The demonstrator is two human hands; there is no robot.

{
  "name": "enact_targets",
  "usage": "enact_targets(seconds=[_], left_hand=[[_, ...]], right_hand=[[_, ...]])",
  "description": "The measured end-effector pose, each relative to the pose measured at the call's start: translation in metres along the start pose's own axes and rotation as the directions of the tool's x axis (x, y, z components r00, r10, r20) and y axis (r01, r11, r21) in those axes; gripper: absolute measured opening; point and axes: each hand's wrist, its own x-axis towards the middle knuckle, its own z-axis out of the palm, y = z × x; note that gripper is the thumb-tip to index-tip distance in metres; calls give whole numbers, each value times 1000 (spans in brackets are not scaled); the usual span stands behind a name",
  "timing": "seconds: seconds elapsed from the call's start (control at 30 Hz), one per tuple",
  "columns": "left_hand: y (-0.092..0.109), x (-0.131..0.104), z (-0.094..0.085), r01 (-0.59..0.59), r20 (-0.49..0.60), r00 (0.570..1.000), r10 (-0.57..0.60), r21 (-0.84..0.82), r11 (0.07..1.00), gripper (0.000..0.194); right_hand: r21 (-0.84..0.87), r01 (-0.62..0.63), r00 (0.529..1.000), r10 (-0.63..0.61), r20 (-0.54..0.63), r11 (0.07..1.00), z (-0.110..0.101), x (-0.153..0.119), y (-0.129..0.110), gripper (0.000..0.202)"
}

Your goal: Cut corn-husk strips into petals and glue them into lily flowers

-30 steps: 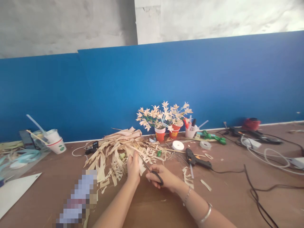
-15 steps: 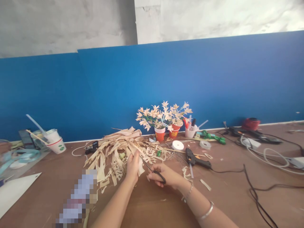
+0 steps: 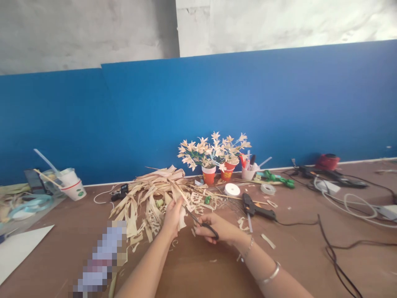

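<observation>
My left hand (image 3: 173,216) is closed on a pale piece of dried corn husk (image 3: 182,218), part of which hangs below the fingers. In my right hand (image 3: 214,227) are dark-handled scissors (image 3: 208,228), their blades pointing up and left toward the husk. Whether the blades touch the husk is too small to tell. Just beyond my left hand lies a heap of dried husks (image 3: 145,194) with cut scraps around it. Small curled offcuts rest on the table under my hands.
Behind the hands stand red cups (image 3: 209,177) of husk flowers (image 3: 203,149) and a white spool (image 3: 232,189). A glue gun (image 3: 257,209) with its cord lies to the right, near tape (image 3: 268,189). At left are a paper cup (image 3: 74,191) and blue ribbon (image 3: 34,205).
My right hand and the scissors have shifted very slightly to the right. Both hands keep their holds. At the far left edge, a blurred shape over the ribbon is gone.
</observation>
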Motion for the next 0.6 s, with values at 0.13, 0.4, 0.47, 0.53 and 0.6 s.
enact_targets(seconds=[0.13,0.4,0.47,0.53,0.6], left_hand=[[-1,3,-4,-3,26,1000,3,10,1000,35],[-1,4,-5,9,75,997,-8,-10,1000,39],[0,3,-5,14,78,997,-13,-8,1000,40],[1,3,-5,17,86,996,-16,-6,1000,41],[1,3,-5,12,94,996,-12,-4,1000,42]], right_hand=[[-18,5,1000,-4,19,1000,-2,-1,-1,32],[-41,-15,1000,16,15,999,-3,-1,-5,31],[-45,-15,1000,15,9,999,-3,-1,-4,30],[-48,-17,1000,17,3,999,-4,-1,-2,29],[-47,-16,1000,17,3,999,-4,0,0,29]])
